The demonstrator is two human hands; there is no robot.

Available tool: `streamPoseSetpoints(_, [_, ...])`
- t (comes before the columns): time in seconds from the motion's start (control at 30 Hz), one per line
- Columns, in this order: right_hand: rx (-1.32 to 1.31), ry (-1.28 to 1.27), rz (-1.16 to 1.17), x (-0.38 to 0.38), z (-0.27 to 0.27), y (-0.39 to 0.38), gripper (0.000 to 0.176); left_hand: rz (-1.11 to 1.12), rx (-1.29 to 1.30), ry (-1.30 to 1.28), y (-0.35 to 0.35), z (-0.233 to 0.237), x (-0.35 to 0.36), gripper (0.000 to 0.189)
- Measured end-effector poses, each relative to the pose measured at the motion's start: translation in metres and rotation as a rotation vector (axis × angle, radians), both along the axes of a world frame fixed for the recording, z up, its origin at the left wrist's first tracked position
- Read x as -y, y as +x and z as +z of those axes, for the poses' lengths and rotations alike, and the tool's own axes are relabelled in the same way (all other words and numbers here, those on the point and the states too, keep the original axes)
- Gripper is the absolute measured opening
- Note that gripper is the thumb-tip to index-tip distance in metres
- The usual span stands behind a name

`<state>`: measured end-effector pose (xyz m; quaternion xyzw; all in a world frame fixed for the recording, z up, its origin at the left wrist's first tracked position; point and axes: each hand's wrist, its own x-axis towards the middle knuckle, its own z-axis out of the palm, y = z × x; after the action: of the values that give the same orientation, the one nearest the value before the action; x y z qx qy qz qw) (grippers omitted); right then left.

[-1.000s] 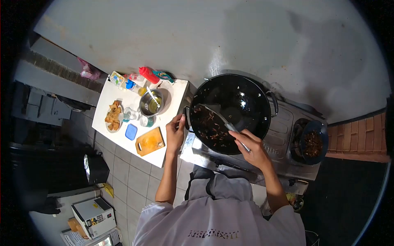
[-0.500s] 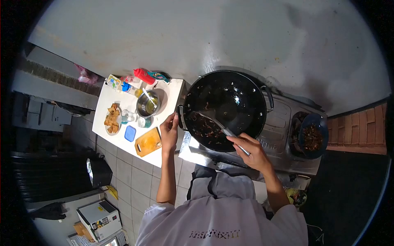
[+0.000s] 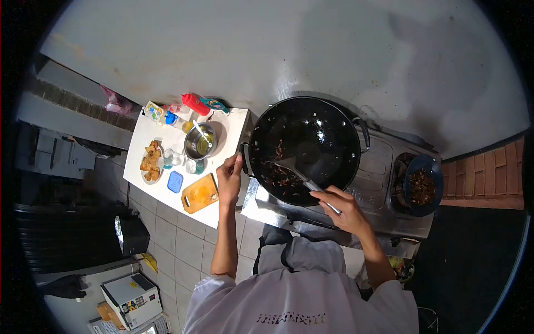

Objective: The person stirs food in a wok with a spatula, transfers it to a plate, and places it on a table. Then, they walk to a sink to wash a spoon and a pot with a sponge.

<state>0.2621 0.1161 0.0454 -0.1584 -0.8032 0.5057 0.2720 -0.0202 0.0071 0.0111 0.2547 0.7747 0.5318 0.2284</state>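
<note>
Both arms extended, right hand (image 3: 344, 209) gripping spatula (image 3: 297, 173)

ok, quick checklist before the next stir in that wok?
1. Tool grip: right hand closed on the spatula handle: ok.
2. Steadying: left hand at the wok side handle: ok; firmness of hold: cannot tell.
3. Spatula blade down among the food, near side of the wok: ok.
4. Wok seated on the stove: ok.
5. Flame under the wok: cannot tell, hidden.
6. blue bowl on the other burner, apart from the wok: ok.
</note>
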Motion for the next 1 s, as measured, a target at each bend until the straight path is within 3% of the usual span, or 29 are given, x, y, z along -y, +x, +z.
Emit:
streamPoseSetpoints(0.3, [-0.128,-0.021,-0.010,-0.006,0.000,-0.029,0.034,-0.014,-0.003,0.030,0.002,0.002,-0.002,0.034])
streamPoseSetpoints(0.6, [0.012,-0.006,0.036,-0.002,-0.001,0.003,0.030,-0.011,-0.018,0.030,-0.001,-0.002,-0.001,0.032])
streamPoseSetpoints(0.8, [-0.086,0.000,-0.103,-0.021,-0.004,-0.011,0.025,-0.003,0.009,0.052,0.000,-0.003,-0.001,0.033])
streamPoseSetpoints(1.0, [-0.025,0.082,-0.188,-0.036,-0.006,-0.037,0.027,-0.015,0.013,0.045,-0.003,-0.006,0.000,0.034])
